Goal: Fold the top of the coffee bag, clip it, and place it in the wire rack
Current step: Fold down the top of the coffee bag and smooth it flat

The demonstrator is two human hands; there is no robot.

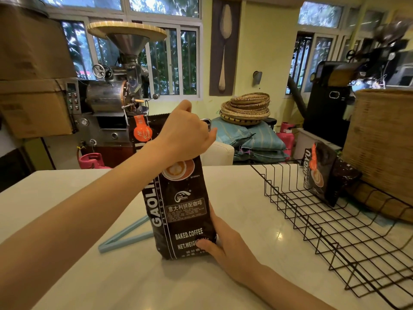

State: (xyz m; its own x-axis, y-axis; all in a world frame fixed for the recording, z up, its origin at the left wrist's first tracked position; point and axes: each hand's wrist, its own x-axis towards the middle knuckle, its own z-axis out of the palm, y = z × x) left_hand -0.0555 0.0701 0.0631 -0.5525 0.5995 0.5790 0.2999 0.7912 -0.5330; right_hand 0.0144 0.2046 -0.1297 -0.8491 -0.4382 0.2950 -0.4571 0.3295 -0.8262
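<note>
- Left hand (183,133): fingers curled onto the coffee bag (181,206) top; right hand (225,247) clasps its base.
- Bag upright on bench (111,276).
- Clip (125,236) lies unused behind it; clipping pending.
- Wire rack (335,222) nearby holds another bag (321,173).

Head view, close, forward-down over table (257,198)

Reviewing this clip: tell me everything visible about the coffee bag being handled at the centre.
The coffee bag is dark brown glossy foil with white lettering, a latte-art cup picture and an orange tag near its top. It stands upright on the white table, top unclipped. The left hand grips its upper part; the right hand steadies its lower right edge.
</note>
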